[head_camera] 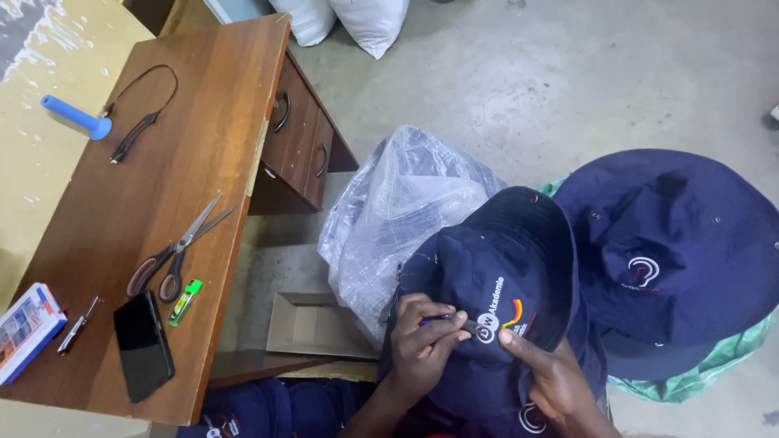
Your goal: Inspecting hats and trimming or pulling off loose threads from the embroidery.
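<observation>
Resting on the lap: a navy bucket hat [495,276] with an embroidered emblem is held between both hands, low in the view, right of the desk.
Left hand [426,337]: closed around a thin dark tool [450,319], its tip laid against the emblem.
Right hand [552,377]: fingers pressed on the hat's crown beside the emblem; nothing is gripped.
Beside it: a second navy hat [682,243] is stacked to the right on green fabric [714,365]; a clear plastic bag [398,211] is seen behind.
Desk [162,203]: scissors [174,251], a green lighter [185,302], a dark phone [143,345] and a blue-handled tool [77,116] are laid out.
</observation>
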